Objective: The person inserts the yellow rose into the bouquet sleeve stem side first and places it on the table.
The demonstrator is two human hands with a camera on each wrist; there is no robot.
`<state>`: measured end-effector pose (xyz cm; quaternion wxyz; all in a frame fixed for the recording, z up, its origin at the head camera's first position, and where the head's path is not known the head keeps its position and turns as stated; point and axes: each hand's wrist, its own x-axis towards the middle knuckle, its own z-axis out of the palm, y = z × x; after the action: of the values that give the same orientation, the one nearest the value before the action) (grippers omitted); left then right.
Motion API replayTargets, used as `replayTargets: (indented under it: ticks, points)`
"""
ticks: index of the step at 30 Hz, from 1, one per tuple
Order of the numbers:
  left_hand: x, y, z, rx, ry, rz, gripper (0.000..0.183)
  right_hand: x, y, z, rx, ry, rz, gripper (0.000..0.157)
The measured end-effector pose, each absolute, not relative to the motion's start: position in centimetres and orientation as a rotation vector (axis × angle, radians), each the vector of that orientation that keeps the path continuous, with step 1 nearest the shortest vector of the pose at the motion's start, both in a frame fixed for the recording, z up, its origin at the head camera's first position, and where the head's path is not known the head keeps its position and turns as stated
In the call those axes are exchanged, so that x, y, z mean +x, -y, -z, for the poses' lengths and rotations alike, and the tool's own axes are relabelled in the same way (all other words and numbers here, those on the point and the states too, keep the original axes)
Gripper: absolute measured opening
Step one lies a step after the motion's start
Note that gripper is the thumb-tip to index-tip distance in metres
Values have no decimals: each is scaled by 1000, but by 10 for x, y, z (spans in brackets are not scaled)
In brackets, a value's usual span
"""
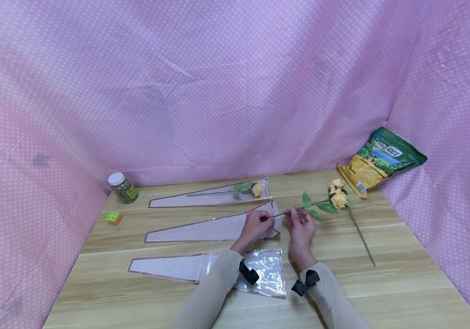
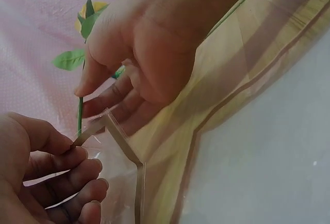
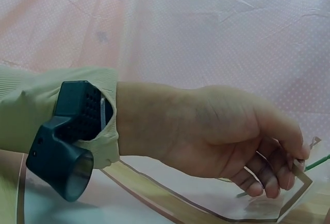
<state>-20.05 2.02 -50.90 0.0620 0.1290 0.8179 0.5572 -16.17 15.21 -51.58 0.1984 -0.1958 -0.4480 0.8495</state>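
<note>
My left hand (image 1: 255,226) pinches the brown-edged mouth of the middle flower sleeve (image 1: 202,230), a clear tapered bag lying on the table. In the left wrist view, thumb and index finger of the left hand (image 2: 46,167) hold that edge up. Just right of the mouth, my right hand (image 1: 302,230) pinches the green stem of a yellow rose (image 1: 307,199); in the left wrist view the stem (image 2: 80,113) reaches down to the sleeve's mouth. The right wrist view has the left hand (image 3: 227,131) gripping the sleeve edge, with the stem (image 3: 318,162) beside it.
Another rose's stem (image 1: 361,235) lies to the right, its bloom beside the held one. A sleeve with a rose (image 1: 256,190) inside lies behind, another sleeve (image 1: 165,266) in front. A jar (image 1: 126,191), toy blocks (image 1: 114,218) and a green-yellow packet (image 1: 383,157) stand around.
</note>
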Motion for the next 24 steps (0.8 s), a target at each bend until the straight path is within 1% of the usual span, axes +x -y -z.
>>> replayTargets:
  ticks: [3, 8, 11, 19, 23, 24]
  points:
    - [-201, -21, 507, 379, -2484, -1674, 12, -162, -151, 516, -557, 1276, -2381, 21]
    - [-200, -23, 503, 408, -2512, -1677, 12, -163, -150, 516, -588, 1275, -2402, 28]
    - [-200, -24, 501, 443, -2532, -1674, 12, -163, -148, 516, -627, 1300, -2406, 27]
    - [-199, -25, 498, 496, -2518, -1697, 14, -165, -143, 516, -680, 1331, -2369, 19]
    - [-198, -25, 496, 514, -2521, -1701, 14, -166, -140, 515, -672, 1321, -2340, 9]
    - [-197, -26, 496, 520, -2524, -1697, 14, -166, -139, 515, -668, 1318, -2338, 10]
